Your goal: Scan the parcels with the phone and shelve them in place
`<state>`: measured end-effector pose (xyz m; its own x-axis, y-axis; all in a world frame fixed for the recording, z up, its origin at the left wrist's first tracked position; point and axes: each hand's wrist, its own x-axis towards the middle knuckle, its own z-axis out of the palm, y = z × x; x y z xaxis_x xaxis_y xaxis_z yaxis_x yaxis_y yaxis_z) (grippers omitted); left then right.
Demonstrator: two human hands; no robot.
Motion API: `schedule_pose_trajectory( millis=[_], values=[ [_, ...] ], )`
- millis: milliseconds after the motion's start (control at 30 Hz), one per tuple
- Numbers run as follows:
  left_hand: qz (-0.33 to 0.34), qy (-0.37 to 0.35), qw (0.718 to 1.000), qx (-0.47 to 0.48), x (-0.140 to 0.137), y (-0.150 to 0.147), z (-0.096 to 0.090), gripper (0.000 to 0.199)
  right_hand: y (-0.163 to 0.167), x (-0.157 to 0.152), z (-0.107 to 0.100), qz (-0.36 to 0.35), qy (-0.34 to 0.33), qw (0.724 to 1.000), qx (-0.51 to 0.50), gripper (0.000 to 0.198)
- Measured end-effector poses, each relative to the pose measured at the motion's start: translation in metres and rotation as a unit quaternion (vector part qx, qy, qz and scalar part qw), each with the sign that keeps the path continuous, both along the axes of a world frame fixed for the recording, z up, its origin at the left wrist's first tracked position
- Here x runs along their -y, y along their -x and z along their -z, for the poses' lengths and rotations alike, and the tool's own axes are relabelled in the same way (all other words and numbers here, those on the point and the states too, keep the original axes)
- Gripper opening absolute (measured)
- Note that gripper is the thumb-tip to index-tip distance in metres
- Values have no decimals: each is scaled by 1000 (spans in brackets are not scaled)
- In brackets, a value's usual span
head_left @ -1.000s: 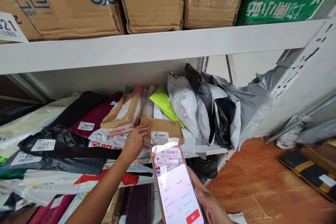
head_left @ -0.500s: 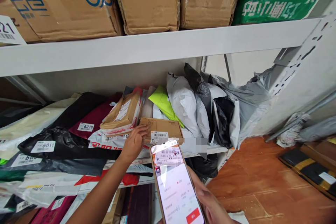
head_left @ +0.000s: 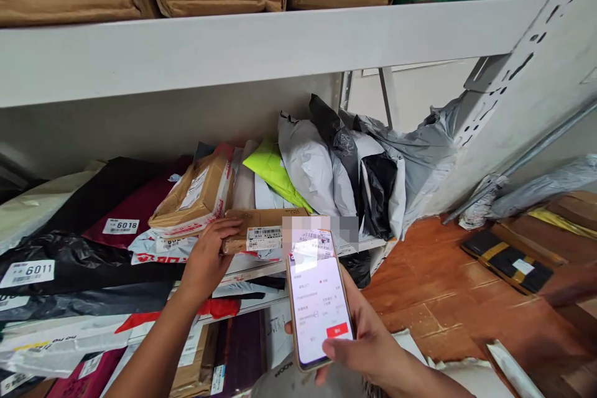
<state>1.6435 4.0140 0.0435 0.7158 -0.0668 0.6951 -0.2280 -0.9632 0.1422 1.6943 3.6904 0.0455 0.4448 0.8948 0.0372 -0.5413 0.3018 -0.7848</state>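
My left hand (head_left: 212, 249) grips the left end of a small flat cardboard box (head_left: 268, 219), its fingers over the top edge. The box lies at the front of the middle shelf, with a white barcode label (head_left: 264, 238) on its front face. In my right hand (head_left: 359, 326) is a smartphone (head_left: 319, 317), held upright with its screen lit and the thumb over the lower part of the screen. The screen shows lines of text and a red button. A blurred patch covers the phone's top and the box's right end.
Left of the box are a taped carton (head_left: 189, 196), a maroon parcel (head_left: 135, 211) and a black bag (head_left: 88, 258). A lime-green mailer (head_left: 275, 174) and grey-white bags (head_left: 308, 161) lean behind it. A white shelf beam (head_left: 261, 50) crosses above. A black parcel (head_left: 508, 261) lies on the floor.
The box has been tilted so its label faces more toward me, with my left hand on its end. The phone sits slightly further right and my right thumb has come over the screen.
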Motion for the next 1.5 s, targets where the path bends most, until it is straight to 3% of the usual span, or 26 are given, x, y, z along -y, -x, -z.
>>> schedule_pose_trajectory(
  millis=[133, 367, 467, 667, 833, 1000, 1500],
  values=[
    [5, -32, 999, -8, 1, -1, 1, 31, 0, -3, 1, 16, 13, 1000, 12, 112],
    [-6, -21, 1000, -17, 4, -13, 3, 42, 8, -8, -5, -48, -39, 998, -15, 96],
    [-11, -19, 1000, -19, 3, -14, 1, 43, 12, -3, 1, -68, -46, 994, -66, 102],
    [-9, -5, 1000, -15, 2, -14, 2, 44, 15, 7, 8, -34, -28, 993, -111, 95],
    [-3, -4, 1000, -16, 0, -14, 3, 41, 17, 3, 2, -53, -36, 992, -111, 93],
    [0, -3, 1000, -21, -1, -14, 3, 44, 21, -7, -5, -73, -92, 987, -109, 76],
    [5, -17, 1000, -7, 2, -13, -1, 42, 21, -12, -16, -85, -106, 986, -99, 76]
  ],
)
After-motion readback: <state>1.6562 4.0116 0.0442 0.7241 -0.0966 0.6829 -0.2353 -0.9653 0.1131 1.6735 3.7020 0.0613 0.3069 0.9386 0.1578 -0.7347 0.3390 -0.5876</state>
